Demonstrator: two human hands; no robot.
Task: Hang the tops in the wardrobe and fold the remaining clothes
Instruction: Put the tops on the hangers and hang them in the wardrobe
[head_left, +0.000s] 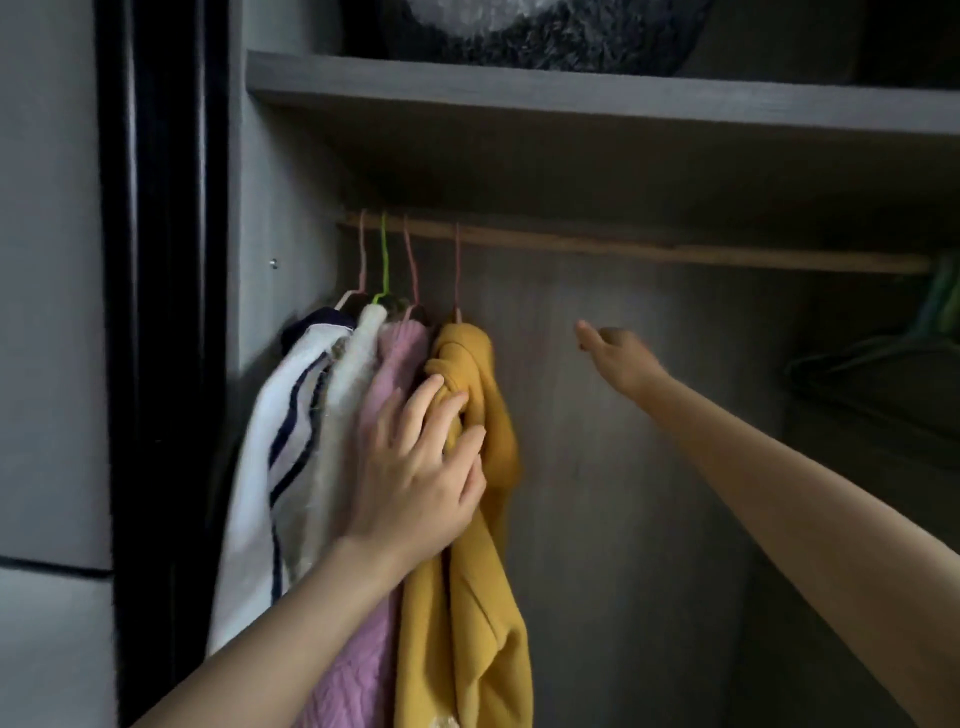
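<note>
Mustard top (491, 415) lies under spread fingers (422, 410) of left hand (421, 493); right hand (623, 361) fingers unclear.

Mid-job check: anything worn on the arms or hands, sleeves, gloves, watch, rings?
Nothing worn shows. The left hand and right hand are ungloved; both arms run bare to the frame edge, with no sleeve, watch, bracelet or ring visible. The right hand is blurred.
</note>
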